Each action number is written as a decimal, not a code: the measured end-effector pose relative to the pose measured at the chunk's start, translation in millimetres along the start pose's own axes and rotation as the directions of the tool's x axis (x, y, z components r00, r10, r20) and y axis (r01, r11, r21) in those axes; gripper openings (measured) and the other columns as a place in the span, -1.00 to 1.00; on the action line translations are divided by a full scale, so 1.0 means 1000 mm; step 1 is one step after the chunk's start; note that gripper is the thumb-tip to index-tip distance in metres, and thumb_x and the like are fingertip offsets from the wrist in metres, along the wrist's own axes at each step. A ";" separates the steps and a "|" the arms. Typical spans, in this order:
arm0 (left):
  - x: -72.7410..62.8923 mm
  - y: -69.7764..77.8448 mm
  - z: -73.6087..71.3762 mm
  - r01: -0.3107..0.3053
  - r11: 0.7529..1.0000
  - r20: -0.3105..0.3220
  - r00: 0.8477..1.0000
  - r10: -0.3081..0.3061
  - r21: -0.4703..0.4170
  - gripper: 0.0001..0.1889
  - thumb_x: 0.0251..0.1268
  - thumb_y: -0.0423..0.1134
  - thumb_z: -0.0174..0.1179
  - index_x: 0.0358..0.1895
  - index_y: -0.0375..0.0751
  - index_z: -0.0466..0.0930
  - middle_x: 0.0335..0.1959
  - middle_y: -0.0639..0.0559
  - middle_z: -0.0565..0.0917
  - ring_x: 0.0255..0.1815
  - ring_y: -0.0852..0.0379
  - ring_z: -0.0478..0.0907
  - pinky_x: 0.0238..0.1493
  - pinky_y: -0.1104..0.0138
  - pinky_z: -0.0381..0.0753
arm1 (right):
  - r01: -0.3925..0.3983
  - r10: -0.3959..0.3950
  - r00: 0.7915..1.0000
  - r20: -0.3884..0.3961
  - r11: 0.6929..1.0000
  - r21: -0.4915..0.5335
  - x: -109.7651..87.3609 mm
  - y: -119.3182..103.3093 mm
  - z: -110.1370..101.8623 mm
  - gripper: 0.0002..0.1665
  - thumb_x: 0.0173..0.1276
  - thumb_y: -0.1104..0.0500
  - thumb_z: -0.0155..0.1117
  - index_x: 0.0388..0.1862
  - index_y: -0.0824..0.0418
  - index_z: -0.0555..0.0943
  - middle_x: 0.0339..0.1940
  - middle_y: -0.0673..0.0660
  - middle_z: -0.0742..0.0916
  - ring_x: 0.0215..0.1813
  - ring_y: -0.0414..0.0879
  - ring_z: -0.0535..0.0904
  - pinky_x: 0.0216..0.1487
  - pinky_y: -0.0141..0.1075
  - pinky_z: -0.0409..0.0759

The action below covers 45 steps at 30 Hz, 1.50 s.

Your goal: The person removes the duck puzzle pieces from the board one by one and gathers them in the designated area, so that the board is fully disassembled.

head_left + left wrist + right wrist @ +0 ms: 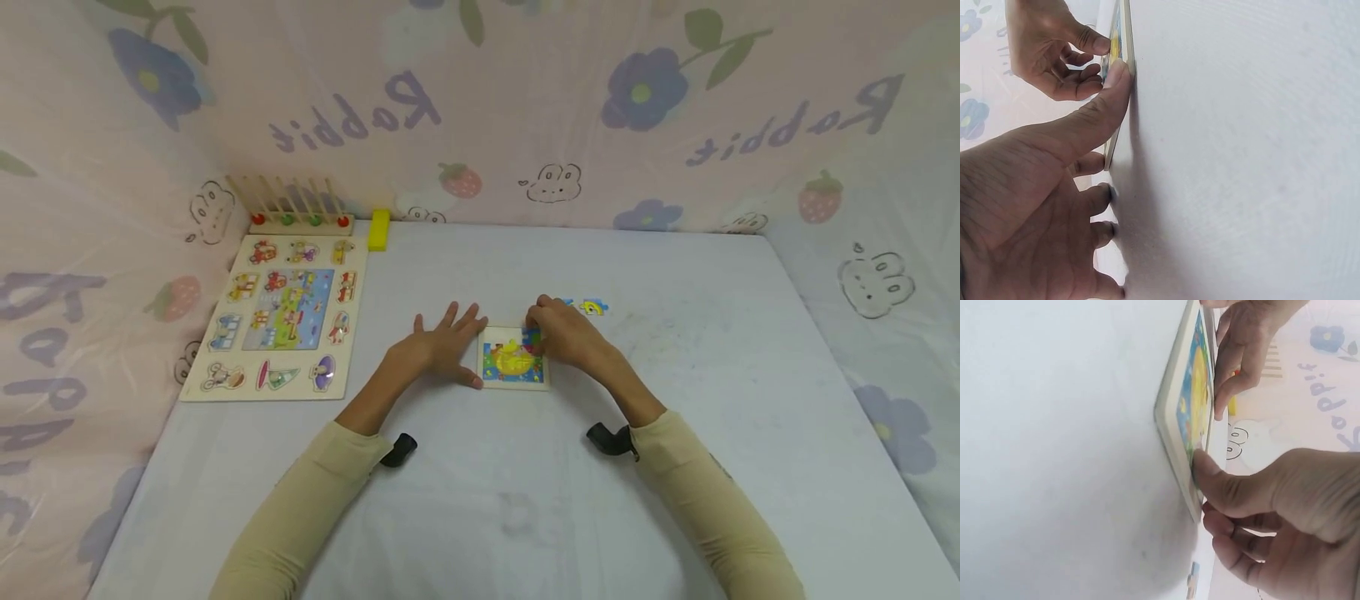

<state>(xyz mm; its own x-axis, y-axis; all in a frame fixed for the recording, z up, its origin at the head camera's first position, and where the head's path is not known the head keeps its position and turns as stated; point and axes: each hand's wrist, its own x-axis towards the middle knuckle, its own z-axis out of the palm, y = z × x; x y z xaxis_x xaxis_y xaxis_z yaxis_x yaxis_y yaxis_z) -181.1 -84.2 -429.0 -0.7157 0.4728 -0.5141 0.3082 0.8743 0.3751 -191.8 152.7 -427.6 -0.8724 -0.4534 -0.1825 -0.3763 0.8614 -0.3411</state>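
A small jigsaw puzzle [513, 360] in a pale wooden frame, with a yellow figure on blue, lies on the white table between both hands. My left hand [444, 346] is spread at its left edge; in the left wrist view the thumb [1116, 76] rests on the frame's near rim. My right hand [567, 332] bends over the top right corner, thumb and forefinger at a puzzle piece that the fingers mostly hide. In the right wrist view its thumb [1210, 472] presses on the picture, the other fingers curled. Behind this hand lies a loose puzzle piece [595, 307], with another partly covered.
At the left lies a large wooden peg puzzle board [352, 333] with vehicles and toys. Behind it stands a rack of wooden rods [300, 223] with red and green beads, beside a yellow block [379, 230]. Patterned cloth [495, 108] walls the table's back and sides.
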 end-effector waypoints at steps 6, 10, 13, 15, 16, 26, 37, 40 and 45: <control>0.001 0.000 0.001 0.009 1.000 -0.004 1.000 -0.009 0.001 0.16 0.28 0.21 0.41 0.75 0.11 -0.22 0.77 0.09 -0.44 0.78 -0.08 -0.58 0.63 -0.43 -0.42 | 0.040 -0.040 0.999 -0.016 0.999 -0.020 0.002 0.003 0.000 -0.56 0.13 0.32 0.65 -0.01 0.36 0.69 -0.06 0.21 0.68 -0.04 0.09 0.55 0.13 -0.07 0.60; 0.000 0.001 0.001 0.009 1.000 -0.001 1.000 -0.009 -0.004 0.16 0.28 0.21 0.41 0.75 0.12 -0.23 0.77 0.10 -0.45 0.78 -0.08 -0.59 0.63 -0.42 -0.43 | 0.051 -0.051 0.998 -0.021 0.998 -0.022 0.001 0.004 -0.001 -0.54 0.11 0.32 0.66 -0.03 0.35 0.67 -0.07 0.21 0.68 -0.05 0.09 0.55 0.13 -0.06 0.60; 0.000 0.002 0.001 0.013 1.000 -0.001 1.000 -0.013 -0.011 0.16 0.28 0.20 0.41 0.75 0.12 -0.22 0.77 0.10 -0.45 0.78 -0.07 -0.59 0.63 -0.42 -0.44 | 0.062 -0.062 0.998 -0.020 0.998 -0.010 0.001 0.004 -0.001 -0.53 0.12 0.33 0.65 -0.05 0.33 0.61 -0.10 0.20 0.67 -0.08 0.07 0.53 0.07 -0.09 0.59; 0.000 0.002 0.001 0.014 1.000 -0.002 1.000 -0.014 -0.016 0.16 0.28 0.20 0.42 0.75 0.12 -0.22 0.77 0.10 -0.45 0.78 -0.06 -0.60 0.63 -0.41 -0.45 | 0.069 -0.069 0.998 -0.015 0.998 0.001 0.001 0.004 -0.002 -0.52 0.13 0.34 0.64 -0.06 0.30 0.55 -0.14 0.19 0.66 -0.11 0.05 0.52 0.02 -0.11 0.57; 0.000 0.002 0.001 0.015 1.000 -0.002 1.000 -0.015 -0.016 0.16 0.28 0.20 0.42 0.75 0.13 -0.22 0.77 0.11 -0.45 0.78 -0.06 -0.60 0.63 -0.41 -0.45 | 0.072 -0.072 0.997 -0.012 0.997 0.009 0.001 0.004 -0.002 -0.51 0.14 0.34 0.64 -0.06 0.29 0.52 -0.16 0.19 0.66 -0.12 0.05 0.51 0.00 -0.13 0.56; 0.000 0.001 0.000 0.014 1.000 0.003 1.000 -0.014 -0.018 0.16 0.28 0.20 0.41 0.75 0.13 -0.22 0.76 0.10 -0.45 0.77 -0.06 -0.60 0.64 -0.41 -0.45 | 0.089 -0.100 0.992 0.071 0.985 0.148 0.002 0.007 -0.009 -0.66 0.37 0.32 0.46 0.02 0.25 0.52 -0.10 0.18 0.76 -0.10 0.01 0.60 0.03 -0.12 0.65; 0.001 0.003 0.002 0.020 1.000 -0.024 1.000 -0.020 -0.018 0.14 0.27 0.16 0.43 0.75 0.10 -0.17 0.78 0.07 -0.40 0.79 -0.08 -0.54 0.64 -0.42 -0.39 | 0.154 -0.139 0.988 -0.073 0.950 0.273 -0.007 0.028 -0.035 -0.81 0.46 0.36 0.34 -0.01 0.30 0.57 -0.23 0.18 0.76 -0.17 0.04 0.66 -0.12 -0.24 0.58; 0.001 0.003 0.002 0.015 1.000 -0.031 0.999 -0.016 -0.018 0.15 0.25 0.15 0.45 0.74 0.09 -0.16 0.78 0.06 -0.38 0.79 -0.08 -0.52 0.64 -0.42 -0.37 | 0.153 -0.121 0.985 -0.124 0.945 0.289 -0.013 0.040 -0.045 -0.85 0.46 0.33 0.36 -0.05 0.28 0.59 -0.27 0.18 0.80 -0.17 0.09 0.70 -0.16 -0.29 0.55; 0.000 0.003 0.002 0.014 1.000 -0.042 0.999 -0.014 -0.013 0.16 0.23 0.15 0.47 0.74 0.07 -0.15 0.78 0.05 -0.36 0.80 -0.08 -0.50 0.64 -0.42 -0.34 | 0.107 -0.050 0.977 -0.209 0.957 0.269 -0.025 0.062 -0.061 -0.84 0.47 0.31 0.35 -0.02 0.31 0.62 -0.16 0.25 0.80 -0.11 0.11 0.71 -0.17 -0.39 0.56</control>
<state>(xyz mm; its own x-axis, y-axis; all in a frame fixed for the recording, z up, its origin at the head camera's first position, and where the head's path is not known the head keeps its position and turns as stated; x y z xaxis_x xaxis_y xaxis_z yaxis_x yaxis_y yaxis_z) -178.8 -81.4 -429.9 -0.7456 0.4552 -0.4867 0.2904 0.8793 0.3776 -212.7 231.3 -388.4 -0.8982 -0.4383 0.0320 -0.3699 0.7146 -0.5938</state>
